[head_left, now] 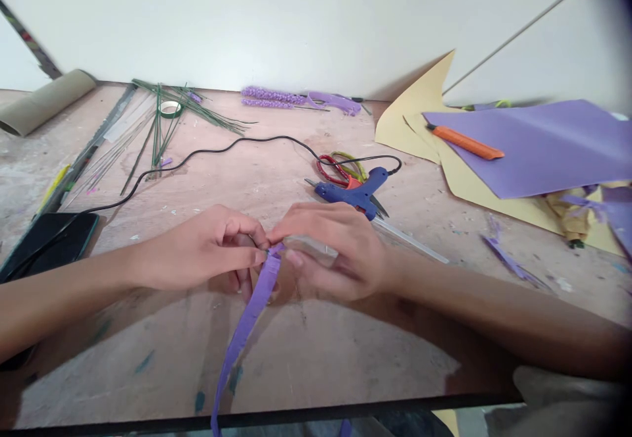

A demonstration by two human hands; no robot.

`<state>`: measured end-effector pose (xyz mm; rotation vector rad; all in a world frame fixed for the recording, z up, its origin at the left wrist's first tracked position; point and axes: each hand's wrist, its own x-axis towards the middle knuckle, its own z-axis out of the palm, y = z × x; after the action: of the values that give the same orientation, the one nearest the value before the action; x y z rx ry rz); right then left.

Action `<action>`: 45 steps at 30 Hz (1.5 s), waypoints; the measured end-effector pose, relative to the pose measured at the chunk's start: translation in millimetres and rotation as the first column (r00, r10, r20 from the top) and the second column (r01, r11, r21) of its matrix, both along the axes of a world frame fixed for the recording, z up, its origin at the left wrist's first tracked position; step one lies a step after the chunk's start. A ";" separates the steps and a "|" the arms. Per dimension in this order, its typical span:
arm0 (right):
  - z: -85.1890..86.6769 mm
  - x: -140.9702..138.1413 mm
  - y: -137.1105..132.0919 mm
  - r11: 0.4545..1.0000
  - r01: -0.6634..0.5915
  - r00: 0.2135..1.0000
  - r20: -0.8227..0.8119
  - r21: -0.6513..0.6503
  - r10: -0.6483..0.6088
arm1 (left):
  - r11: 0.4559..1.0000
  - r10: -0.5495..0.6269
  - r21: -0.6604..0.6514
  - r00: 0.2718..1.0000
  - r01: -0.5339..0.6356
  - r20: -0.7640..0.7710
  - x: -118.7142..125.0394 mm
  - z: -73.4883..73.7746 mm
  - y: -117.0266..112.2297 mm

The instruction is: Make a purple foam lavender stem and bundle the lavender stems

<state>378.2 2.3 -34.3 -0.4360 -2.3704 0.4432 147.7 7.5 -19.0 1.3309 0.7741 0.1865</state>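
A long purple paper strip point(257, 302) hangs from between my hands toward the table's front edge, and its lower end drops over that edge. My left hand point(212, 249) pinches the strip's upper end between thumb and fingers. From the other side, my right hand point(333, 246) has its fingertips closed at the same end, index finger and thumb close to the strip. Just beyond my right hand lies a blue glue gun point(353, 197) with a clear glue stick point(412, 241) behind it. Any stem inside the strip's end is hidden by my fingers.
Scissors point(340, 168) lie under the glue gun, whose black cord point(217, 149) crosses the table. Green wires point(158, 134), a tape roll point(170, 108) and finished purple fuzzy stems point(271, 97) lie at the back. Purple sheet point(533, 144) and orange cutter point(467, 142) are right; phone point(59, 243) left.
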 end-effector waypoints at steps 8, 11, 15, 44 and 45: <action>8.3 -5.1 -5.5 0.909 0.114 0.970 0.242 -0.401 -0.015 | 0.997 -0.009 0.073 0.996 0.016 -0.092 2.5 -4.1 -6.8; 0.8 -5.3 -4.3 0.928 0.109 0.975 0.220 -0.356 -0.031 | 0.996 -0.003 0.083 0.995 0.011 -0.097 2.8 -4.5 -5.4; -3.3 -5.9 -3.5 0.969 0.080 0.980 0.195 -0.234 -0.034 | 0.997 -0.002 0.082 0.994 0.011 -0.107 2.3 -1.7 -2.1; 6.2 -0.1 0.8 0.953 0.057 0.961 0.241 0.297 -0.132 | 0.982 0.063 -0.185 0.983 -0.031 0.170 -0.4 -10.4 8.2; 7.5 -1.2 0.1 0.986 0.092 0.966 0.229 0.137 -0.122 | 0.988 0.065 -0.147 0.987 -0.043 0.149 -0.5 -9.1 8.2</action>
<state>377.0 2.4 -26.8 -0.5835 -2.5714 0.1995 147.2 15.7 -28.2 1.1459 0.6805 0.2682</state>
